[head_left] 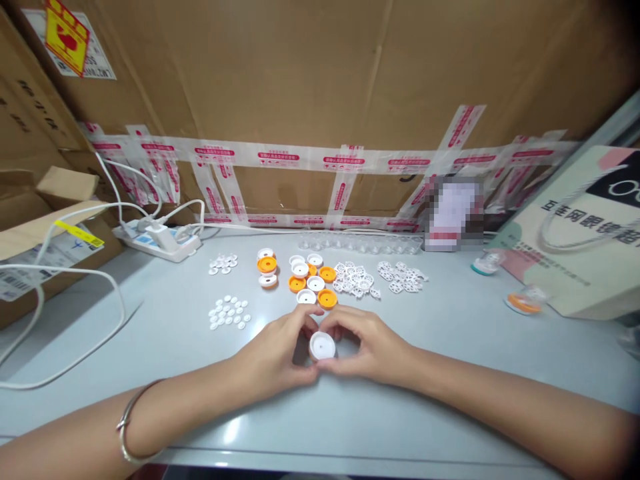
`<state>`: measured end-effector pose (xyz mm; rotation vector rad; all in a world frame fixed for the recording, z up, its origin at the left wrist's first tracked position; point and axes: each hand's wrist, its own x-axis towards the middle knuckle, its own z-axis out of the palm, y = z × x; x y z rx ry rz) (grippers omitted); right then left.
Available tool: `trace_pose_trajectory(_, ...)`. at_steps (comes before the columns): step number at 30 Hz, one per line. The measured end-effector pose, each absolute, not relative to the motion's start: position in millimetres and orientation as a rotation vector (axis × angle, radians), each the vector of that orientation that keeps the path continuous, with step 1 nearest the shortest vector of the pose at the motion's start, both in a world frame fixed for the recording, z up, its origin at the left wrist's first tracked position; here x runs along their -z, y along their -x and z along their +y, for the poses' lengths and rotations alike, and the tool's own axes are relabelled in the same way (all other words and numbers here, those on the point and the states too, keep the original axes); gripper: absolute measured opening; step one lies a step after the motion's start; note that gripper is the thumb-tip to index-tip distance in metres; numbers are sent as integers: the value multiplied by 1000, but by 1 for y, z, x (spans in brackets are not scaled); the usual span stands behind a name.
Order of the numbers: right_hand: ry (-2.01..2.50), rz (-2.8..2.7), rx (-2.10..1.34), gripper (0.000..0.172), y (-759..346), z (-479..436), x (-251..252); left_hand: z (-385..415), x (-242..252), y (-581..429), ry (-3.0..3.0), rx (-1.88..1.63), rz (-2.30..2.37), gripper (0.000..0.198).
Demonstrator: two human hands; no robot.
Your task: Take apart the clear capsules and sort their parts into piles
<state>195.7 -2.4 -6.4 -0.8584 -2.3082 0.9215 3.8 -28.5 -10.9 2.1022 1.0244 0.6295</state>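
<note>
Between my hands, just above or on the near part of the table, is a round white plastic cap (322,347) with a raised rim and a small dot in its middle. The fingers of my left hand (287,343) curl round its left side. My right hand (367,340) grips it from the right, thumb in front and fingers behind. Beyond my fingertips lies a group of similar white caps (315,284) and orange caps (327,299). A stack of orange and white caps (267,265) stands to their left.
Small white discs (229,312) and white pegged pieces (223,264) lie at left. White openwork pieces (355,280) lie right of the caps, before a clear plastic tray (360,244). A power strip (160,241) with cables, a paper bag (575,233) and a large carton (300,73) border the table.
</note>
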Motion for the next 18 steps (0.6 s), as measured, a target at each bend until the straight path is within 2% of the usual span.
trace_pose_trajectory(3,846,-2252,-823,22,-197,-1,3,-28,11,-3,-2071,-650,985,52)
trace_pose_trajectory(11,929,-2282,-437,27,-199,37,-10,-24,15,0,-2019,-704,1006,62)
trace_pose_trajectory(18,1042,-2365,-324,37,-194,66,4,-27,12,1,-2034,-670,1026,57)
